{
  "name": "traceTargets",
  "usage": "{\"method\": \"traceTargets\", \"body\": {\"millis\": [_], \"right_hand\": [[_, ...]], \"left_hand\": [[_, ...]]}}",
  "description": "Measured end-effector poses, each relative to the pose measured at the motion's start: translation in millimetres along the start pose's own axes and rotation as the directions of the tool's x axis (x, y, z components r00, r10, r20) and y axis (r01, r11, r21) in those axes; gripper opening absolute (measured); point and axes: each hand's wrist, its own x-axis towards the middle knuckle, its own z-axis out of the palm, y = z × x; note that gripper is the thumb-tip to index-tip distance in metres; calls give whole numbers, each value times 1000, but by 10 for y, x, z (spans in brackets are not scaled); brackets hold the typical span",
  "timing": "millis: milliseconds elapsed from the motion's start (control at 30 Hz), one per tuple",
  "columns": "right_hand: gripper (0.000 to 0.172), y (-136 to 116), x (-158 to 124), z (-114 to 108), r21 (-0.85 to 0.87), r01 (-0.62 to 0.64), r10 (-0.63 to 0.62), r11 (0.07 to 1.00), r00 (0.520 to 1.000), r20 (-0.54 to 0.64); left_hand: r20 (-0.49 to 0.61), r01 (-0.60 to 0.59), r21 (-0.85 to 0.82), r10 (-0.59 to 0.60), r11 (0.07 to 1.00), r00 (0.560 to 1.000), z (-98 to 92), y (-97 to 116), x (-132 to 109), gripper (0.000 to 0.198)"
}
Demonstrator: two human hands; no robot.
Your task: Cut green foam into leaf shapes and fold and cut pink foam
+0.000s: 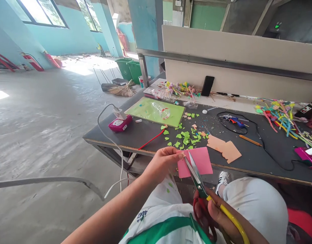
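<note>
My left hand (166, 162) pinches the upper left corner of a pink sheet (204, 161) between thumb and fingers, above my lap. My right hand (216, 213) is closed round the handles of the scissors (198, 178), one handle red and one yellow. The scissor blades are parted and lie over the left part of the pink sheet, pointing up toward the fingertips of my left hand. Just beyond the sheet, green paper cut-outs (186, 137) are scattered on the dark table (156, 135). Orange paper pieces (224, 147) lie to their right.
A red stick (152, 139), a pink power block (120, 123) and a green mat (135, 109) with a plastic bottle (158, 109) are on the left. Farther right are a blue glue gun (238, 122), its black cord, a brown stick (250, 140) and colourful craft stems (285, 115). A phone (208, 85) leans at the back.
</note>
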Motion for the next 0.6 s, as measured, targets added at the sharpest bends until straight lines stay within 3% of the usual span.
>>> {"method": "traceTargets", "body": {"millis": [100,233,600], "right_hand": [[57,-65,-14,0,-101,5,-13,995,997,-75],[58,-163,-35,44,-58,-12,7,998,996,-89],[64,-273,-143,151,-222,-116,51,968,960,-276]], "left_hand": [[60,72,-70,-68,995,996,-32,18,21,24],[97,136,-129,-124,982,988,-76,21,42,22],[97,60,-30,-57,998,994,-151,31,48,22]]}}
